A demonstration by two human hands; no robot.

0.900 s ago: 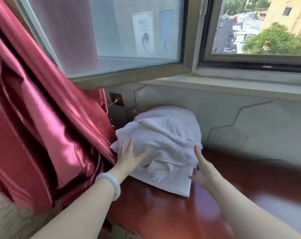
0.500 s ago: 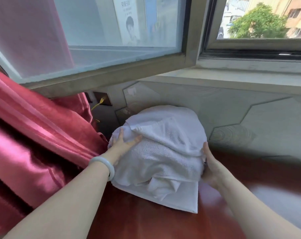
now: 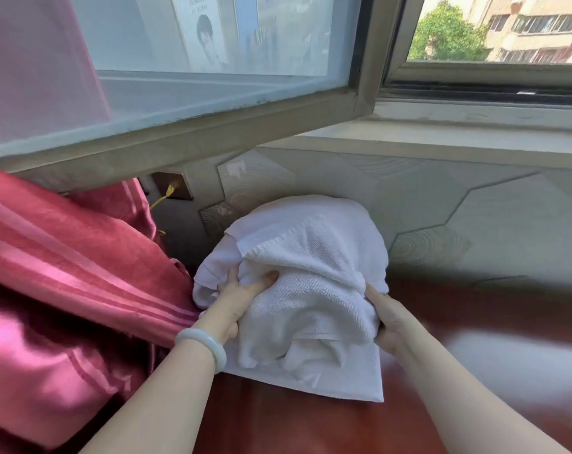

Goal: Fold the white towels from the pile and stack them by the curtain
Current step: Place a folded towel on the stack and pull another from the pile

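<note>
A heap of white towels [image 3: 314, 273] lies on a glossy red-brown wooden surface [image 3: 310, 427], pushed against the wall beside a pink satin curtain [image 3: 75, 283]. A flat towel [image 3: 350, 381] lies at the bottom of the heap. My left hand [image 3: 238, 299], with a pale bangle on its wrist, grips the heap's left side with the thumb pressed into the cloth. My right hand [image 3: 389, 319] clasps the right side, its fingers partly hidden under the towels.
An open window sash [image 3: 193, 126] juts inward above the heap. The sill [image 3: 474, 136] and a patterned wall panel [image 3: 474, 224] stand behind. A wall socket with a yellow cord [image 3: 173, 188] sits left of the towels, by the curtain.
Both hands have closed in from the edges and now clutch the towel heap on both sides. The view has come nearer and tilted down.
</note>
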